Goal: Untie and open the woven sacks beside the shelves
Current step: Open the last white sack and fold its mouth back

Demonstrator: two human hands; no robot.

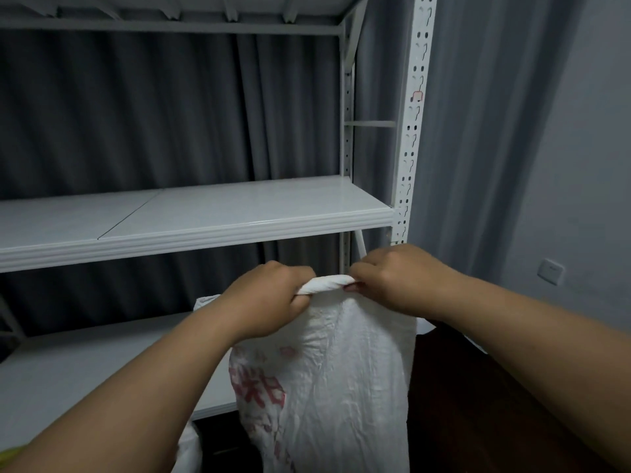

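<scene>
A white woven sack [327, 380] with faded red print hangs upright in front of me, beside the right end of the shelving. Its top is twisted into a tight white roll [327, 283]. My left hand [269, 298] grips the left end of that roll, fingers curled round it. My right hand [399, 281] pinches the right end of the roll. The two hands are close together, with a short piece of the roll showing between them.
White metal shelves [211, 216] stand behind the sack, with a perforated upright post [411, 131] at the right. Grey curtains hang behind. A wall socket [550, 270] is at the right. Dark floor lies lower right. Another white sack's edge [189, 448] shows bottom left.
</scene>
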